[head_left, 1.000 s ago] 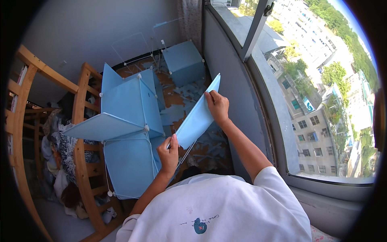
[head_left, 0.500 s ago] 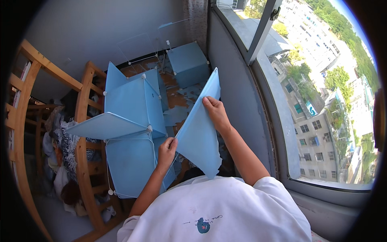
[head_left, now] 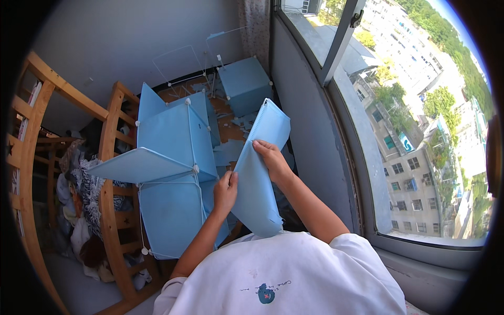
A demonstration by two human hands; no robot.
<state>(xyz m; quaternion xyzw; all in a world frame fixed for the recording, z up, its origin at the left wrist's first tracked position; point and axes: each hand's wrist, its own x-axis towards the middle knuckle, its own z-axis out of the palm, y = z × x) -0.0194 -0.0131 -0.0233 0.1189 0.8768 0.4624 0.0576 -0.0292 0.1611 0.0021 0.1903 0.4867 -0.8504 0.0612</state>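
Window frame (head_left: 345, 39): grey, right of both hands, buildings and trees beyond it. Wooden frame (head_left: 108, 136): upright posts and rungs, well to the left of the left hand. Blue shelf (head_left: 165, 126): panelled cubes, just left of the left hand, one panel jutting out toward the wooden frame. Pile of cloth (head_left: 79, 231): farther left of the hands, behind the wooden rungs. Blue box (head_left: 244, 76): beyond the hands, near the wall corner.

Blue sheet (head_left: 254, 189): held in the hands, tilted, upper end rising beyond the right hand, ragged lower end hanging nearer the body, by the white shirt (head_left: 294, 273).

Hands: apart, both clamped on the sheet's left, seamed edge. Right hand (head_left: 272, 160) sits higher, thumb and fingers closed over the edge; some fingertips hidden. Left hand (head_left: 226, 193) lower and nearer the body, fingers curled in, nearly a fist, gripping the same edge; its exact finger placement hard to tell.

Blue scraps (head_left: 228, 152): on the brown floor, past the left hand. White connector (head_left: 196, 168): at a shelf corner, left of the left hand.
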